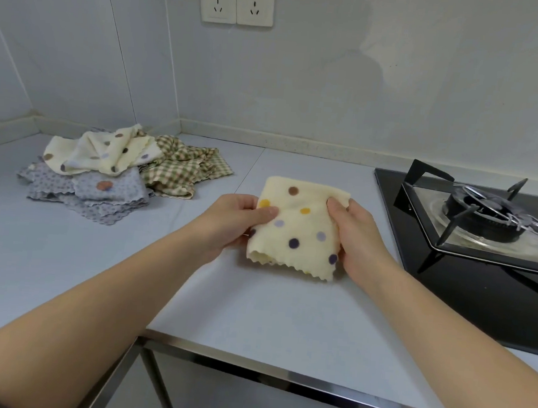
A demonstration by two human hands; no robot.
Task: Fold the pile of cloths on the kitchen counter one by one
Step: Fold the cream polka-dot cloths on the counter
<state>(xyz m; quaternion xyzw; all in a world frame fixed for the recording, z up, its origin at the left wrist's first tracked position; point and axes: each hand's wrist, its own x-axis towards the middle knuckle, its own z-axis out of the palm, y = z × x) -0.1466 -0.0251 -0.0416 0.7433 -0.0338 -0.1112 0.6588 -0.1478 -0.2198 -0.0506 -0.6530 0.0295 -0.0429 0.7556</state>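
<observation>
Near the middle of the pale grey kitchen counter (pixel 246 308), just beside the left edge of the black glass gas hob (pixel 468 268), a folded cream fleece cloth with coloured dots (pixel 301 229) is held from both sides. Its left edge is pinched by the left hand (pixel 237 220), thumb on top. The right hand (pixel 358 233) grips the right edge likewise, fingers curled beneath. The scalloped hem faces the counter's front edge, and contact with the surface cannot be confirmed.

Judgement: the two-sided hold keeps the layers aligned while the fold is squared, and this spot gives working room well apart from the unfolded stock.

Toward the back-left corner lies the loose pile of cloths (pixel 125 173): cream dotted on top, green gingham beside it, grey-blue floral beneath. All are crumpled, so most of the task is judged outstanding.
</observation>
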